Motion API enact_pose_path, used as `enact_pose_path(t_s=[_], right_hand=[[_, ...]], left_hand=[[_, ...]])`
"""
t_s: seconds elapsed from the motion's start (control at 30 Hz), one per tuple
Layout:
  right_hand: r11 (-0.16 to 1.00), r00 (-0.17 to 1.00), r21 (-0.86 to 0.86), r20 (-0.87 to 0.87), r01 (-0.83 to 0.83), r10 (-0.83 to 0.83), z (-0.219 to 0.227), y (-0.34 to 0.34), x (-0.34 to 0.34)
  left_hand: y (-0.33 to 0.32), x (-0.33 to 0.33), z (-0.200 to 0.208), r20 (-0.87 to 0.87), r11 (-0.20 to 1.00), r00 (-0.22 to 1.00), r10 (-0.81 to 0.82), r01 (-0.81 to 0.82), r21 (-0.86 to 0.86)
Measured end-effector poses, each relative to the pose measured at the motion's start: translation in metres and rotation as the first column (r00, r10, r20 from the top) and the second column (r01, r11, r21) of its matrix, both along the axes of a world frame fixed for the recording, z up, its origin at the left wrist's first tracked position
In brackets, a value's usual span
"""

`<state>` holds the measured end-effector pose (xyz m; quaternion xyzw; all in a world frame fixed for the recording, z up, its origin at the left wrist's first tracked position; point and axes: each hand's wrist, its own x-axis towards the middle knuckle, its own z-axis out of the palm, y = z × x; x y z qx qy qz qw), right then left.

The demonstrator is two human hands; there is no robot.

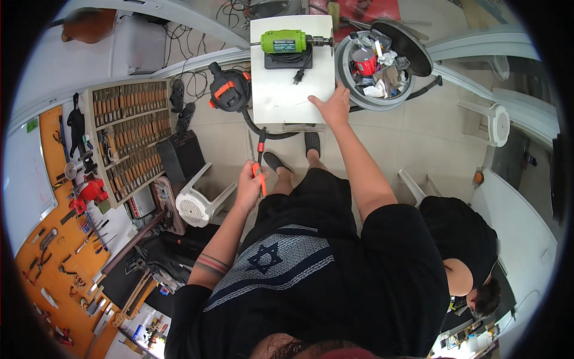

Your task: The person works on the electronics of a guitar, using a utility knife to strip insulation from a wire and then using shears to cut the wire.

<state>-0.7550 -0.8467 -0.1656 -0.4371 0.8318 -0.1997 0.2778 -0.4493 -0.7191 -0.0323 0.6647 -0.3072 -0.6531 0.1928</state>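
Observation:
My left hand (246, 190) is closed around orange-handled scissors (263, 184), held low in front of my left leg. Past it is a small white table (275, 99). My right hand (333, 109) rests at that table's right edge, thumb stretched out over the top and holding nothing I can see. A green power tool (284, 42) with a metal chuck at its right end sits on the table's far half. Its dark cord is bundled in front, with the plug (298, 76) lying loose. A thin, wire-like line shows near my thumb.
A grey bin (353, 96) full of rubbish stands right of the table. On the left is a black-and-orange vacuum (229, 90) with its hose. White stools (200, 206), a rack of wooden-handled tools (128, 125) and a speaker-like black box (181, 157) stand around. Another person (457, 239) bends at right.

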Motion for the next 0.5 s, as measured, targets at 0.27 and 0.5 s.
enact_pose_path(t_s=[0.27, 0.5], right_hand=[[0.981, 0.918, -0.095, 0.379, 0.166, -0.119, -0.050, 0.004, -0.088], [0.800, 0.453, 0.073, 0.792, 0.595, -0.410, -0.054, -0.006, -0.171]], left_hand=[[-0.009, 0.007, -0.003, -0.048, 0.994, 0.994, 0.096, -0.094, 0.048], [-0.012, 0.019, 0.001, -0.027, 0.994, 0.994, 0.101, -0.100, 0.034]])
